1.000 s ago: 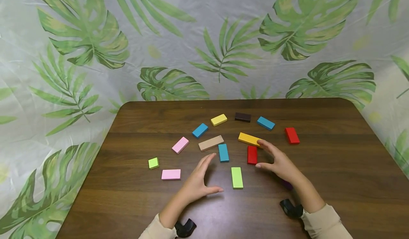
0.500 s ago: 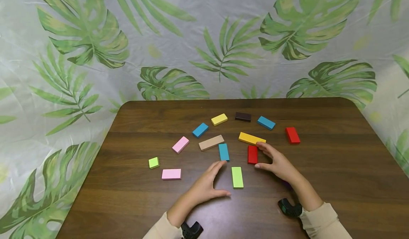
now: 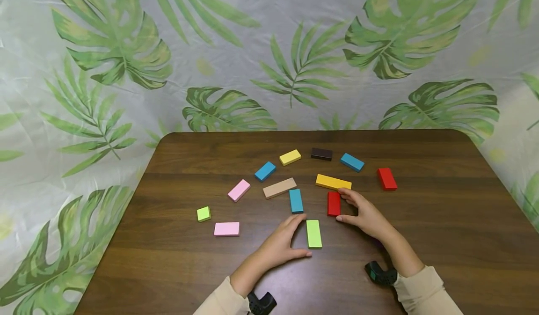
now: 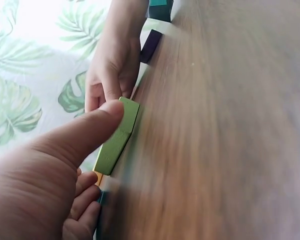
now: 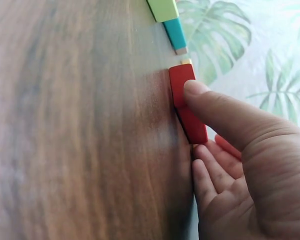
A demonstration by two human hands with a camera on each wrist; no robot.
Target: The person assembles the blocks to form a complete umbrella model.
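In the head view my left hand (image 3: 280,245) is spread beside a lime green block (image 3: 314,234), fingertips near its far end and thumb near its close end. The left wrist view has the thumb overlapping this block's end (image 4: 115,140); contact is unclear. My right hand (image 3: 366,216) is likewise spread at the right side of a red block (image 3: 334,204), thumb and fingertips by its two ends. In the right wrist view the thumb overlaps the red block (image 5: 188,105); whether it touches, I cannot tell. A teal block (image 3: 296,201) lies between the hands.
Beyond the hands lie a tan block (image 3: 280,188) and an orange-yellow block (image 3: 333,182). An outer arc includes pink (image 3: 227,229), blue (image 3: 265,171), black (image 3: 322,154) and red (image 3: 387,179) blocks. By the right wrist is a purple block (image 4: 151,46).
My left hand has moved right and slightly nearer, from left of the lime green block to its side. The right hand has shifted slightly toward the red block. The blocks stay in place.
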